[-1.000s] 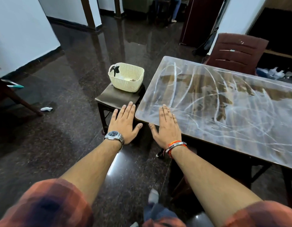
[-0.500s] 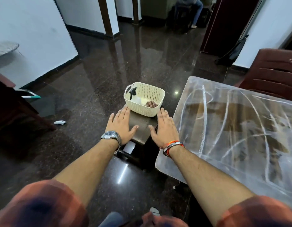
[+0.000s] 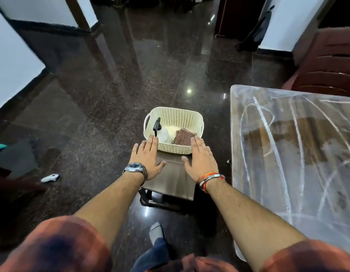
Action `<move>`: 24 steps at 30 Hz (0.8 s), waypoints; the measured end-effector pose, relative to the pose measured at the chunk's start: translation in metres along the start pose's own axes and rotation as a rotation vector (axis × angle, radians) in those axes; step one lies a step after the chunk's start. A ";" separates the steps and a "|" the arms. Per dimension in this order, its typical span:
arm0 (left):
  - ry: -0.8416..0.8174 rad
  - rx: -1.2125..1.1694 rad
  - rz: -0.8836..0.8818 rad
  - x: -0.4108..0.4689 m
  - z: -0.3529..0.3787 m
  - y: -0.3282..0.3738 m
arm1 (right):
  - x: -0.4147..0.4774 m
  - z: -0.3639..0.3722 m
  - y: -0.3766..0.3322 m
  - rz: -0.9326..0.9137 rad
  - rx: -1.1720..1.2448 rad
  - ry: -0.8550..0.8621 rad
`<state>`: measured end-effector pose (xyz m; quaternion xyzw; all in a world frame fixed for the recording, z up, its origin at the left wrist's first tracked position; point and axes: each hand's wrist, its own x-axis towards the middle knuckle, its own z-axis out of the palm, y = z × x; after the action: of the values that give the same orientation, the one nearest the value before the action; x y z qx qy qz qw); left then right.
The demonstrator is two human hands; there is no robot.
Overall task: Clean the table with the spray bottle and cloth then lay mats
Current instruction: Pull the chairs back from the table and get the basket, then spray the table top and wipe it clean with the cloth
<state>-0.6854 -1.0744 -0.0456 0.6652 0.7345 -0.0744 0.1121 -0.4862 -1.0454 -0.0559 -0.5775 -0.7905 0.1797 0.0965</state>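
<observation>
A cream perforated basket (image 3: 175,116) stands on a small dark stool (image 3: 170,177). Inside it lie a clear spray bottle (image 3: 162,133) with a black trigger head and a checked red-and-white cloth (image 3: 183,136). My left hand (image 3: 146,155), with a wristwatch, is flat with straight fingers at the basket's near left corner. My right hand (image 3: 201,160), with bangles at the wrist, is flat beside the basket's near right corner. Neither hand holds anything. To the right, the wooden table (image 3: 288,154) is smeared with white streaks under a clear cover.
A dark red plastic chair (image 3: 331,63) stands behind the table at the upper right. A small white object (image 3: 49,178) lies on the glossy dark floor at the left. White walls and a wooden post line the far side. My socked foot (image 3: 156,230) is below the stool.
My view has swung left from the table toward the stool. Both hands have moved forward from the table edge to either side of the basket, still flat.
</observation>
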 end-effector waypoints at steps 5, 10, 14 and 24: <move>-0.092 0.005 0.070 0.058 -0.003 -0.029 | 0.032 0.017 -0.025 0.037 0.003 -0.004; -0.173 0.071 0.101 0.092 0.004 -0.047 | 0.065 0.033 -0.025 0.025 -0.001 -0.076; -0.206 0.061 0.050 0.119 0.005 -0.055 | 0.094 0.049 -0.010 0.042 0.026 -0.149; -0.288 0.160 0.275 0.187 0.006 -0.051 | 0.176 0.093 0.012 0.304 0.169 -0.394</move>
<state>-0.7521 -0.9021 -0.1031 0.7484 0.6050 -0.2106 0.1718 -0.5642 -0.8911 -0.1553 -0.6332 -0.6805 0.3666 -0.0395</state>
